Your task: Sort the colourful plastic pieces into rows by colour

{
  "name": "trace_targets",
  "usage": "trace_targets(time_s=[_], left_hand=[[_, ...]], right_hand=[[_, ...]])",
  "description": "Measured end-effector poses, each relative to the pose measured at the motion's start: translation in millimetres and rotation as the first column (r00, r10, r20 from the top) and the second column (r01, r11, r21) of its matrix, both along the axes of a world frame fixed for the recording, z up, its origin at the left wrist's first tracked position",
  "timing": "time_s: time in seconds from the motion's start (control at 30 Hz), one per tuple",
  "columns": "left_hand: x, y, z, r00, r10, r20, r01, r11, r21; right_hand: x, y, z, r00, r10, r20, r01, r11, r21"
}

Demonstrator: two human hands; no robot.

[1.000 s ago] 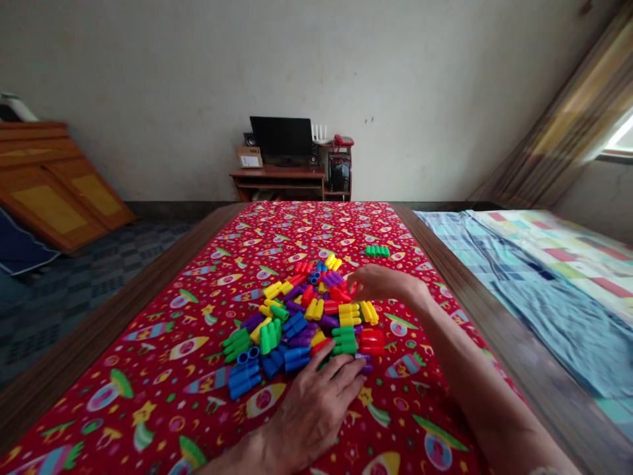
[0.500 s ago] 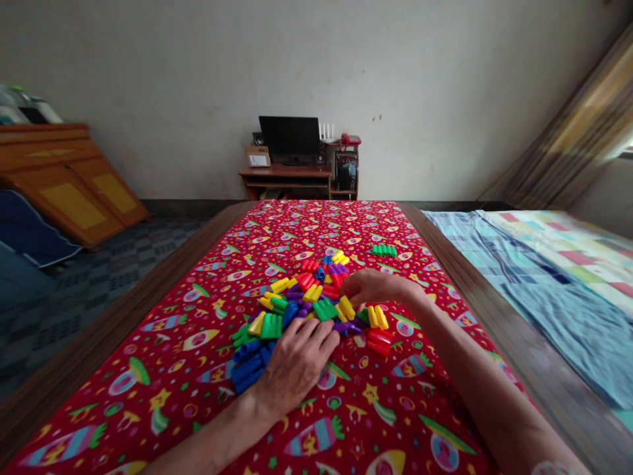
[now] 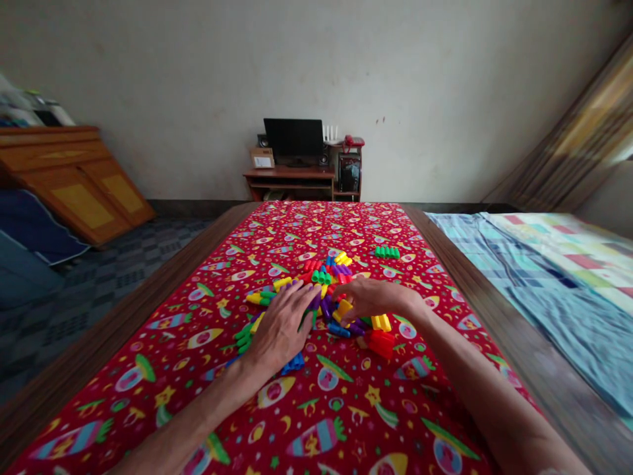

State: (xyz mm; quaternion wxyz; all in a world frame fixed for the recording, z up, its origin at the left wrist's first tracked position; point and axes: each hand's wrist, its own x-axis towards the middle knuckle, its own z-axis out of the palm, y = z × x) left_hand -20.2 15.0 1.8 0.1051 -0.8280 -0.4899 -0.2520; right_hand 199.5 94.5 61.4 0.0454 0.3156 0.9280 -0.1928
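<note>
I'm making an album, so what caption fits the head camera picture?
Left hand and right hand among colourful blocks on a red rocket-print cloth.

Left hand (image 3: 283, 326) left of frame centre, back up, fingers (image 3: 291, 294) extended; left forearm (image 3: 198, 409) from lower left. Right hand (image 3: 372, 298) right of centre, fingers curled; right forearm (image 3: 465, 363) from lower right.

Glossy plastic blocks (image 3: 327, 307), matt cloth (image 3: 277, 422), wooden table (image 3: 143, 303)
</note>
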Motion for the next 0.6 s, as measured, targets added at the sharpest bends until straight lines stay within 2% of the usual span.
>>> trace_targets(time_s=[0.07, 0.13, 0.23, 0.33, 0.43, 0.5, 0.6], left_hand=[[0.3, -0.8, -2.0, 1.0, -0.006, -0.019, 0.006, 1.0, -0.022], [0.9, -1.9, -2.5, 0.999, -0.001, -0.032, 0.0, 1.0, -0.03], [1.2, -2.6, -2.4, 0.999, -0.008, -0.043, 0.006, 0.999, -0.037], [0.6, -2.2, -3.2, 0.999, -0.003, -0.051, 0.001, 0.999, -0.033], [0.4, -1.6, -3.8, 0.999, 0.001, -0.054, -0.002, 1.0, -0.028], [0.7, -1.4, -3.6, 0.998, 0.003, -0.056, -0.005, 1.0, -0.024], [1.2, -1.3, -2.9, 0.998, 0.006, -0.059, -0.007, 1.0, -0.024]], right_hand=[[-2.9, -4.3, 1.9, 1.0, 0.017, -0.007, -0.016, 0.996, 0.09], [1.4, -1.1, 6.1, 0.997, 0.005, -0.071, 0.003, 0.994, 0.114], [23.1, 17.2, 11.2, 0.968, -0.163, -0.192, 0.194, 0.968, 0.156], [53.7, 40.3, 8.3, 0.909, -0.36, -0.21, 0.401, 0.894, 0.2], [77.8, 56.5, -2.0, 0.857, -0.498, -0.132, 0.51, 0.856, 0.084], [85.5, 62.3, -9.8, 0.78, -0.609, -0.142, 0.616, 0.788, 0.006], [85.3, 66.7, -19.5, 0.652, -0.725, -0.221, 0.741, 0.672, -0.018]])
